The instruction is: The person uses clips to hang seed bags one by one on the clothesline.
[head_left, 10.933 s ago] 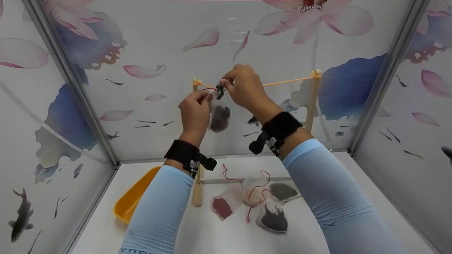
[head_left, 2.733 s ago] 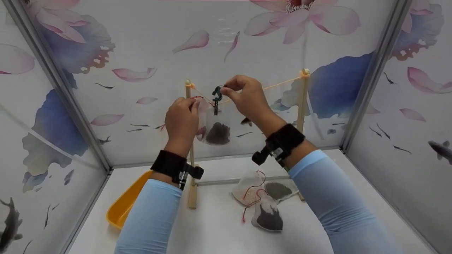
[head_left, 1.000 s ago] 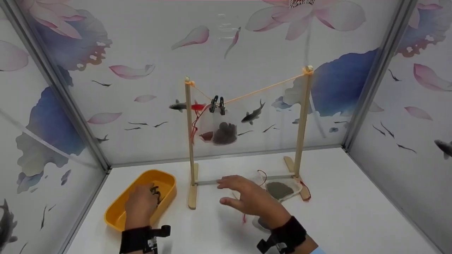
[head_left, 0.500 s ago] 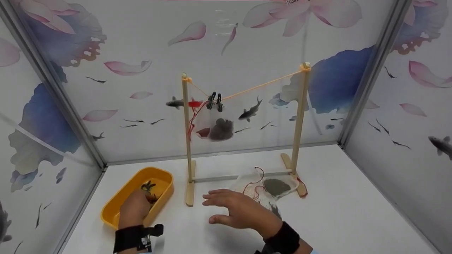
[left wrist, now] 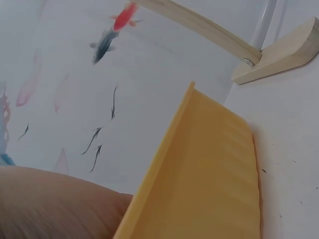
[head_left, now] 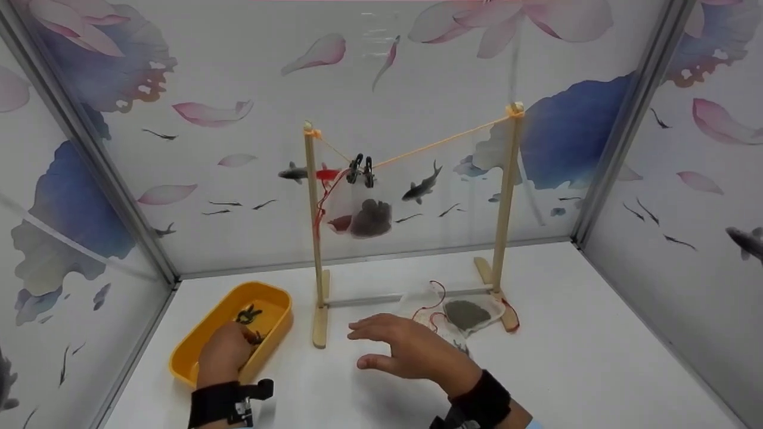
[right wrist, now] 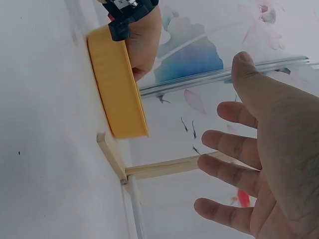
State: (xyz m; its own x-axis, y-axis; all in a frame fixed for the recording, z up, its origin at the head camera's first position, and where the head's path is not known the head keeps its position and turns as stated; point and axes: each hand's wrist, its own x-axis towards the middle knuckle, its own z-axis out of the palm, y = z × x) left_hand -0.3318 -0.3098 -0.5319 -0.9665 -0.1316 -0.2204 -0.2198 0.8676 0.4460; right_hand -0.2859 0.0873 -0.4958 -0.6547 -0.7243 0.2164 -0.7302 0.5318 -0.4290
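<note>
My left hand (head_left: 225,354) reaches down into a yellow tray (head_left: 279,337), fingers bent among small dark clips (head_left: 248,314). One clip lies at its fingertips, which are mostly hidden, so a grip cannot be made out. Palm down over the table, my right hand (head_left: 411,351) holds nothing; the right wrist view shows its fingers (right wrist: 232,144) spread. Two dark clips (head_left: 369,173) hang close together on an orange cord (head_left: 441,145). Below them hang a mesh drawstring bag with dark contents (head_left: 372,219) and, partly behind it, one with dark-red contents (head_left: 340,224).
A wooden stand with two posts (head_left: 506,202) carries the sagging cord. A bag with grey-green contents (head_left: 468,314) lies by its right foot. Another bag with dark contents (head_left: 462,347) is mostly covered by my right hand. Patterned walls (head_left: 238,250) enclose the white table.
Earlier, both hands were up at the cord; the dark-red bag has since gone from the table to the cord. Both hands came down, the left into the tray, where it has shifted slightly.
</note>
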